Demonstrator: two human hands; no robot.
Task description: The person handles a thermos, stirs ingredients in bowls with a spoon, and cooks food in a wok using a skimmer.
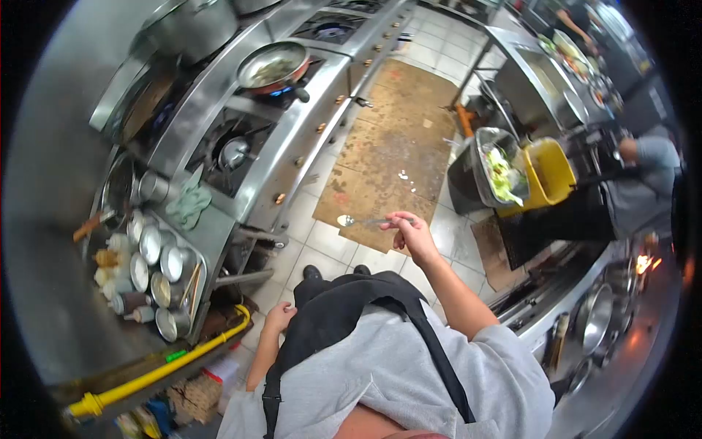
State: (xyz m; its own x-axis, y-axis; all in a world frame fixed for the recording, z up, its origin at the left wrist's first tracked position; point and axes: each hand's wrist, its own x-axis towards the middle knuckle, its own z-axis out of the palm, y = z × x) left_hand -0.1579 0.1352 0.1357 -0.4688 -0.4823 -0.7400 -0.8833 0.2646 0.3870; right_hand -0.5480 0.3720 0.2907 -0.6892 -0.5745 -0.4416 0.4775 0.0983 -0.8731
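Note:
My right hand [408, 235] is closed on the handle of a metal spoon [346, 220], whose bowl points left with something white in it, above the cardboard-covered floor. My left hand [280, 317] hangs low beside the black apron [322, 322]; its fingers are curled and what they hold, if anything, is hidden. Ahead on the left, a frying pan [273, 66] with food in it sits over a blue flame. A tray at the left holds several metal containers [151, 244] and squeeze bottles [126, 302].
A green cloth [189, 200] lies near the stove edge. Right of the cardboard [387, 139] stand a grey bin [472, 175] with leafy scraps and a yellow bin [548, 173]. A co-worker [647, 183] is at the far right, near flames; another person's arm shows at the top right.

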